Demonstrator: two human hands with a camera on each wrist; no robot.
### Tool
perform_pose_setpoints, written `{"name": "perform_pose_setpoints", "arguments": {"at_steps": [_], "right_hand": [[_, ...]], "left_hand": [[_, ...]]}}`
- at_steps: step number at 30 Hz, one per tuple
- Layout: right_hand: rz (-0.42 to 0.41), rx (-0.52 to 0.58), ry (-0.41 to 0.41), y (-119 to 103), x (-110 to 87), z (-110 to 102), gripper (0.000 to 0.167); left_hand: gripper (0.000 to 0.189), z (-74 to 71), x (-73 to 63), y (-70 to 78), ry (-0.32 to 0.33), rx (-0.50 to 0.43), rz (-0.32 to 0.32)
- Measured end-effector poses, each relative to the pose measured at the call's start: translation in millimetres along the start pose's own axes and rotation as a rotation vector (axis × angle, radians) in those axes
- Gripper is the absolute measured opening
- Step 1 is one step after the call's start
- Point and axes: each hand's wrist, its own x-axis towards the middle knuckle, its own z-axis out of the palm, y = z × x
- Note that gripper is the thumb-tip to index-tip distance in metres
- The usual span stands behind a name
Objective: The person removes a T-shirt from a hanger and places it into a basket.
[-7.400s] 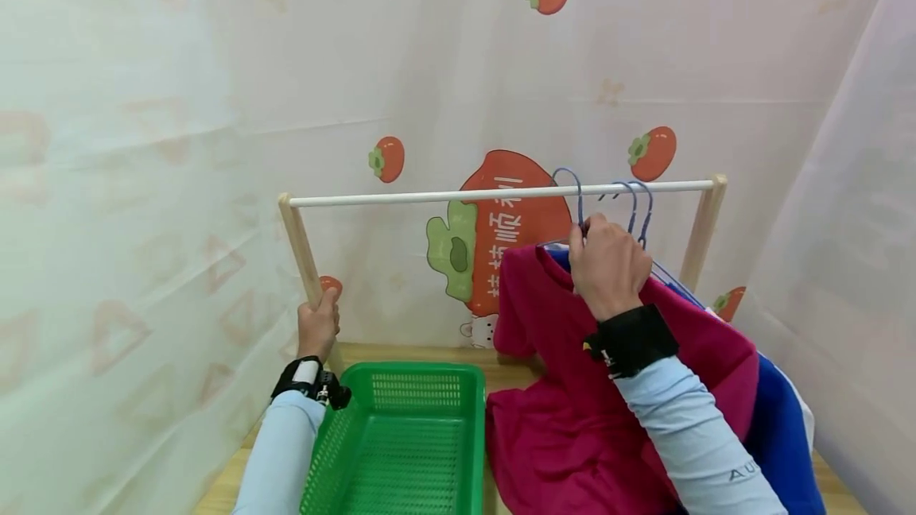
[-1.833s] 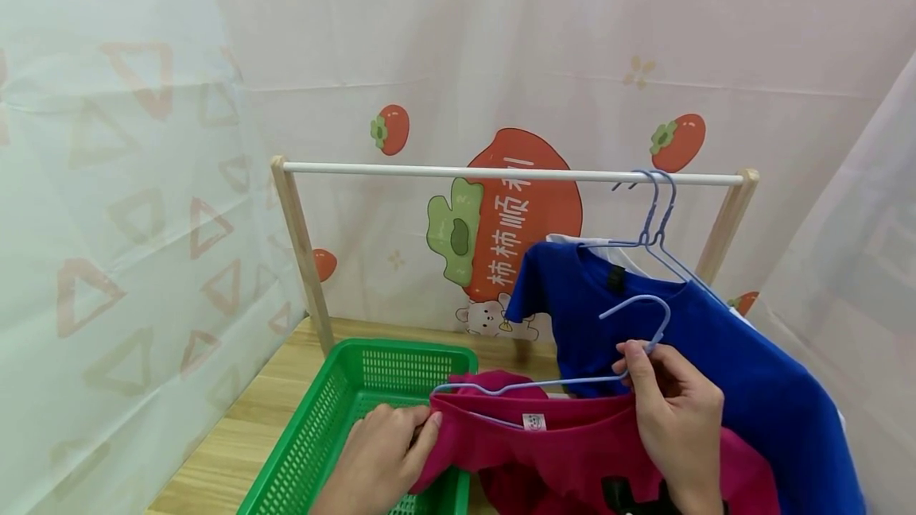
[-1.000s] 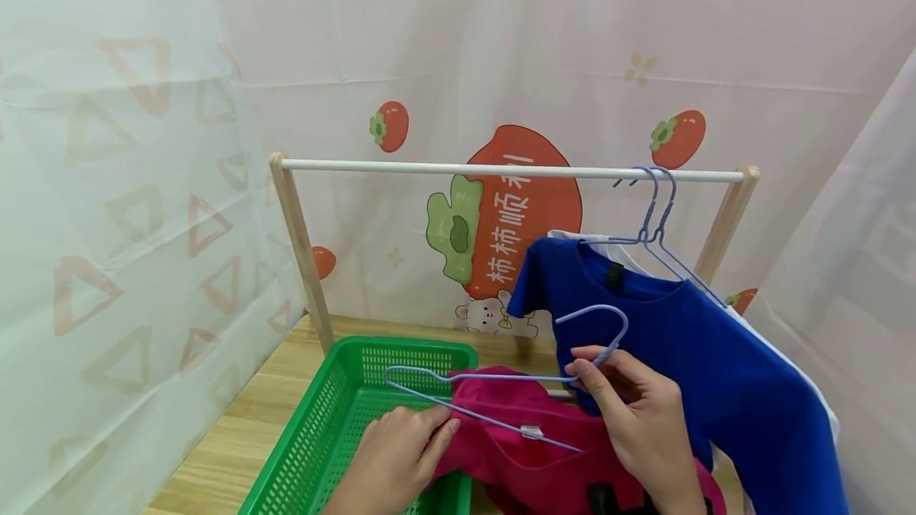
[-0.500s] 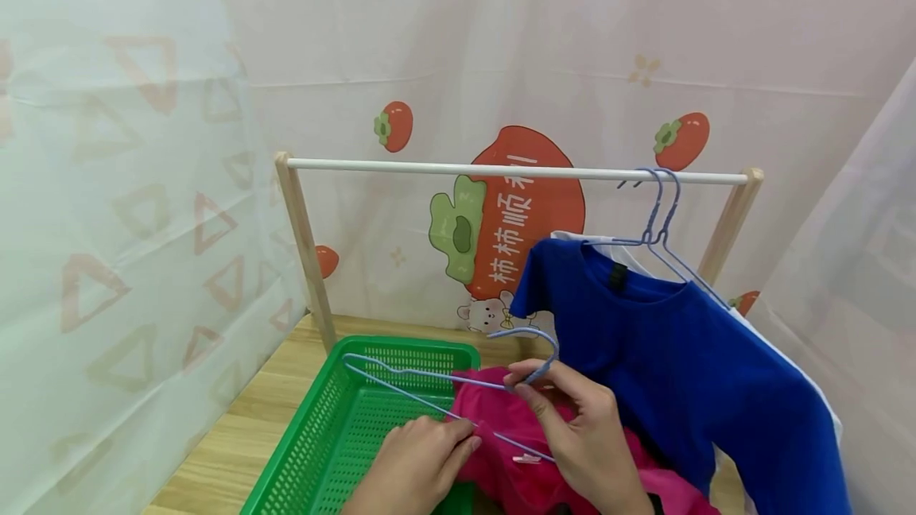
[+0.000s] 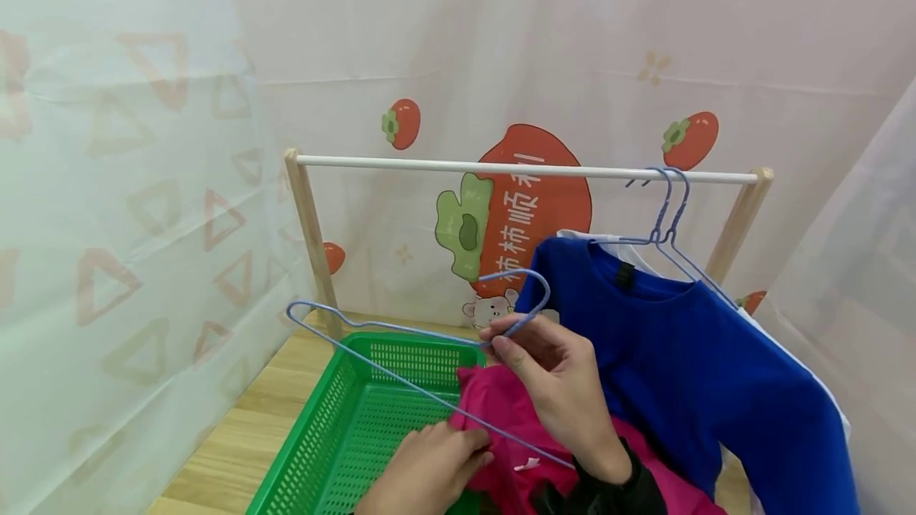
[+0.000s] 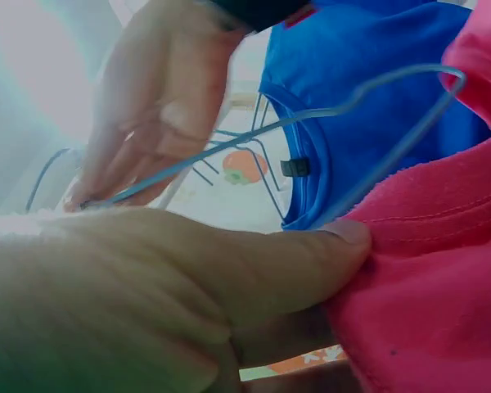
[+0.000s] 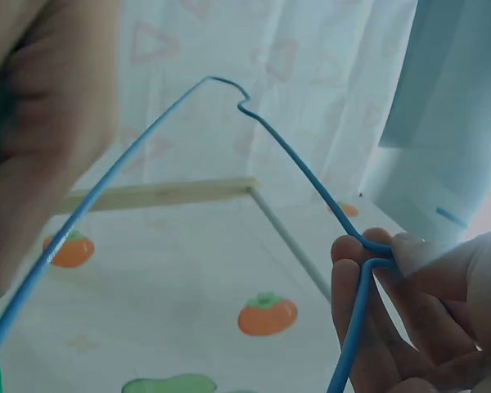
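My right hand [image 5: 565, 392] pinches a blue wire hanger [image 5: 422, 331] at the base of its hook, seen close in the right wrist view, where the bent wire [image 7: 299, 164] runs up and away. One end of the hanger stands free over the green basket; its other end reaches down over a magenta shirt [image 5: 501, 400]. My left hand [image 5: 432, 463] pinches that shirt near its neckline. In the left wrist view, the thumb [image 6: 311, 254] presses on the magenta cloth [image 6: 442, 295], with the hanger's other end beside the collar. A white label shows inside the neckline.
The green basket [image 5: 315, 427] stands on a wooden table [image 5: 222, 451], left of the shirt. Behind it rises a rack with a white bar [image 5: 401, 165]. A blue shirt [image 5: 665, 356] and a white garment [image 5: 572, 235] hang on hangers at its right end.
The hanger came off the bar with the magenta shirt, was lowered, and has slid left and up out of the neckline. The left hand let go of the rack post and took the shirt.
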Motion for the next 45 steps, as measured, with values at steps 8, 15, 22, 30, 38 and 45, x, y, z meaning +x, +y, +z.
{"name": "perform_pose_setpoints", "arguments": {"at_steps": [8, 15, 22, 30, 38, 45], "right_hand": [[0.002, -0.172, -0.056, -21, 31.3, -10, 0.016], [-0.010, -0.493, 0.033, -30, 67.2, -44, 0.020], [-0.034, -0.704, 0.153, -31, 103.5, -67, 0.022], [0.037, -0.743, 0.232, -11, 124.2, -73, 0.023], [0.112, -0.772, 0.226, 6, 121.7, -76, 0.024], [0.082, -0.808, 0.215, -8, 106.6, -75, 0.044]], "left_hand": [[0.011, 4.3, 0.0, 3.4, -0.009, 0.020, 0.037], [0.014, 3.9, -0.2, 5.1, 0.001, 0.031, 0.013], [0.015, 3.5, -0.2, 4.2, -0.013, 0.013, 0.001], [0.011, 6.0, -3.3, 1.4, -0.013, 0.019, 0.036], [0.013, 6.5, -5.5, 2.0, -0.004, 0.012, 0.035], [0.015, 2.3, -4.7, 1.9, -0.010, 0.013, 0.025]]}}
